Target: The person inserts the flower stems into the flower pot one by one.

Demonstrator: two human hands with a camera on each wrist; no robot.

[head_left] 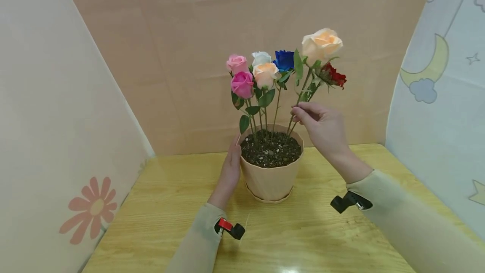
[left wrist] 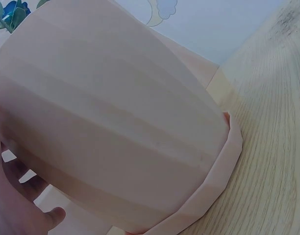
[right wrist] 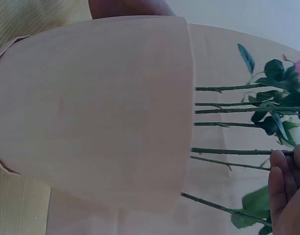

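Note:
Potting soil (head_left: 270,148) fills a peach plant pot (head_left: 270,180), and several roses stand in it. My left hand (head_left: 232,163) rests against the left side of the pot with fairly straight fingers; its fingers also show in the left wrist view (left wrist: 17,196). At the right of the pot, my right hand (head_left: 322,125) pinches the stem of a large peach rose (head_left: 322,45). Close behind that stem leans a red rose (head_left: 333,75). In the right wrist view, fingers (right wrist: 287,181) meet a green stem (right wrist: 233,151); the bloom is out of that view.
Pink (head_left: 237,64), magenta (head_left: 241,84), white (head_left: 261,58), blue (head_left: 284,60) and smaller peach roses (head_left: 265,74) crowd the pot's left and middle. A saucer (head_left: 270,199) sits under the pot on a wooden table (head_left: 170,205). Fabric walls (head_left: 189,75) enclose the table.

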